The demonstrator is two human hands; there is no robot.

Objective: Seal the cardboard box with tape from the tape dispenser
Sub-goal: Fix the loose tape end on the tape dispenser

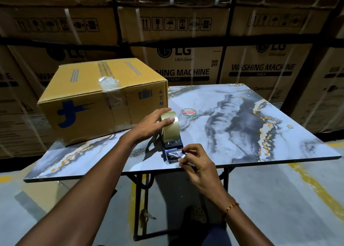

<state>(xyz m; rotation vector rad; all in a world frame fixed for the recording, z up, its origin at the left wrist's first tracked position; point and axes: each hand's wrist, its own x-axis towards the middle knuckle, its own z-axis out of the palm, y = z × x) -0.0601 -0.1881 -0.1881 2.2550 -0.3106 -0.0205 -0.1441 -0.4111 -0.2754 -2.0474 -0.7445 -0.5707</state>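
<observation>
Cardboard box (96,99) sits closed at the far left of the marble-patterned table (242,119), old tape crumpled on its seam; sealing looks not yet begun. Just beside it, the tape dispenser (170,139) is steadied by the left hand (158,123), curled over the roll. The right hand (197,162) pinches the loose tape end, probably to draw a strip next.

Head view (wide-angle), looking forward-down, close over table (242,104).
</observation>
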